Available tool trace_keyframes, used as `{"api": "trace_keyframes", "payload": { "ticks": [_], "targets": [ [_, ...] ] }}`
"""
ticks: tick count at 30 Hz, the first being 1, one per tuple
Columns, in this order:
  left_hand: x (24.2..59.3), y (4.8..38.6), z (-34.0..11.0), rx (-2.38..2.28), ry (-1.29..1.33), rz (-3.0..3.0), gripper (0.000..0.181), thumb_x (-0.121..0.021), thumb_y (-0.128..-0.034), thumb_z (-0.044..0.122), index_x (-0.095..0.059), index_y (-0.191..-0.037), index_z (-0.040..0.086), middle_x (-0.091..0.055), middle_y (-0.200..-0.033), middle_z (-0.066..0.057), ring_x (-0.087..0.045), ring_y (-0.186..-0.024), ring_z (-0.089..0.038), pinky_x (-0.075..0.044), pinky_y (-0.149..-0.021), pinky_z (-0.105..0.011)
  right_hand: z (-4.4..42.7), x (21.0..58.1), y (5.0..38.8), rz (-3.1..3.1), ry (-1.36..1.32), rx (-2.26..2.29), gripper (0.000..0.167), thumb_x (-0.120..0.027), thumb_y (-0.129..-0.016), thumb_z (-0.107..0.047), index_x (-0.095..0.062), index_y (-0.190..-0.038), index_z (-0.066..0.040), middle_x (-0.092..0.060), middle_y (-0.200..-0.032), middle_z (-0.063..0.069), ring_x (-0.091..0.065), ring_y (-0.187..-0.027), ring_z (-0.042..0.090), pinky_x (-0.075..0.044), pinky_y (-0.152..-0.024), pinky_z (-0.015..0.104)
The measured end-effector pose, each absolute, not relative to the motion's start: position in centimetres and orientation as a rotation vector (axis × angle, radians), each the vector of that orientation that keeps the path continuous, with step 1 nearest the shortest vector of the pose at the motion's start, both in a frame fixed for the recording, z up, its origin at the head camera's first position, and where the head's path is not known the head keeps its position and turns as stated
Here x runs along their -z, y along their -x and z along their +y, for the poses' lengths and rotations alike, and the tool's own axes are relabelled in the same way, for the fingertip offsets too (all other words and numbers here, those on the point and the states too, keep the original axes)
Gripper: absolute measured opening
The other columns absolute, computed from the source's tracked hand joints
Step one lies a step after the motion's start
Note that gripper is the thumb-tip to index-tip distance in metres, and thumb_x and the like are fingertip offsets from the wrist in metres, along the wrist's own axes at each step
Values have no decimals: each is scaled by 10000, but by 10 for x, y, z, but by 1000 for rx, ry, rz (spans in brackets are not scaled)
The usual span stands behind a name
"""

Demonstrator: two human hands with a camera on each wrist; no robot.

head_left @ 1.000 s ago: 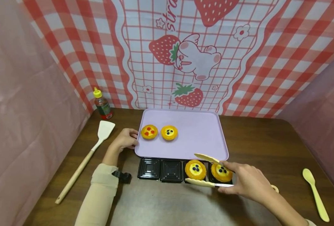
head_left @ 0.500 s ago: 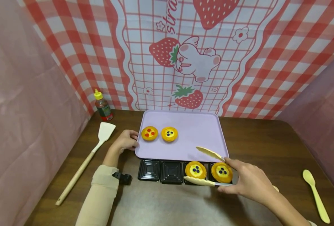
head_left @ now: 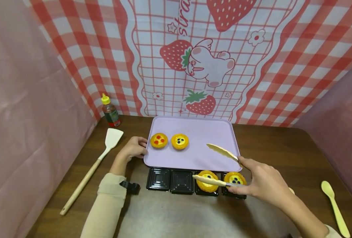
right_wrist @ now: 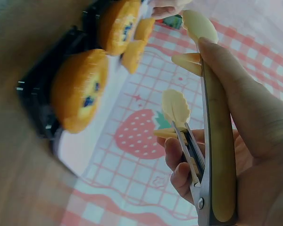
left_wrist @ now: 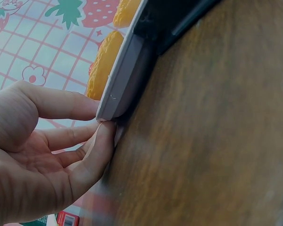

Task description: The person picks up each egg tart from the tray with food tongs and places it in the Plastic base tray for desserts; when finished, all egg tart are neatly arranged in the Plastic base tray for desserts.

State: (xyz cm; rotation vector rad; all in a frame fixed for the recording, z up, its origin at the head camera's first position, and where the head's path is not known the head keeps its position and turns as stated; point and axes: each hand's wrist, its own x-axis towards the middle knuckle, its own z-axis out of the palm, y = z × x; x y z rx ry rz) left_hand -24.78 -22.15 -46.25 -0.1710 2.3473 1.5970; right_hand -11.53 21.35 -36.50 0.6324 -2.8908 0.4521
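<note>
My left hand (head_left: pixel 134 147) pinches the left edge of a lilac tray (head_left: pixel 193 127); thumb and forefinger meet at its rim (left_wrist: pixel 122 77) in the left wrist view. A red-dotted tart (head_left: pixel 159 141) and a blue-dotted tart (head_left: pixel 180 141) sit on the tray's left part. In my right hand (head_left: pixel 266 180) are spread food tongs (head_left: pixel 223 152), with nothing between their tips. They hover over two blue-dotted tarts, a nearer-middle tart (head_left: pixel 207 187) and a right-end tart (head_left: pixel 234 178), each in a black plastic tray. One tong arm partly hides both.
Two more black trays, left (head_left: pixel 158 179) and middle (head_left: pixel 181 181), stand in the same row with no tart. A white spatula (head_left: pixel 105 150) and a yellow-capped bottle (head_left: pixel 111 114) are at left. A yellow spoon (head_left: pixel 334 205) lies far right. A checked cloth (head_left: pixel 152 66) hangs behind.
My right hand has raised the tongs slightly and moved them away from me, off the tart they straddled; the tart stays in its black tray. My left hand stays at the lilac tray.
</note>
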Motion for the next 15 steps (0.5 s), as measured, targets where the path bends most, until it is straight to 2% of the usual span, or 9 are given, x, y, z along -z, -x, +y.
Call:
{"api": "trace_keyframes", "payload": {
  "ticks": [3, 8, 15],
  "targets": [
    [463, 247, -220, -1596, 160, 2348, 540, -673, -739, -119, -523, -1258, -122, -515, -1017, -190, -565, -756, -221, -594, -612, -354, 207, 359, 124, -2875, -650, -456, 1006, -833, -595, -680, -614, -1309, -5, -695, -1159, 132, -679, -928, 293, -542, -641, 496],
    [463, 247, -219, -1591, 148, 2353, 532, -677, -736, -118, -524, -1246, -127, -520, -1008, -194, -565, -754, -221, -593, -606, -357, 192, 350, 149, -2859, -698, -453, 970, -839, -616, -658, -620, -1295, -1, -711, -1066, 110, -639, -792, 222, -521, -581, 408],
    [463, 248, -222, -1582, 169, 2363, 541, -684, -738, -116, -527, -1255, -119, -521, -1017, -191, -568, -759, -222, -595, -611, -355, 167, 360, 192, -2916, -689, -509, 1021, -800, -643, -693, -581, -1346, 13, -688, -1142, 181, -668, -933, 323, -567, -685, 484]
  ]
}}
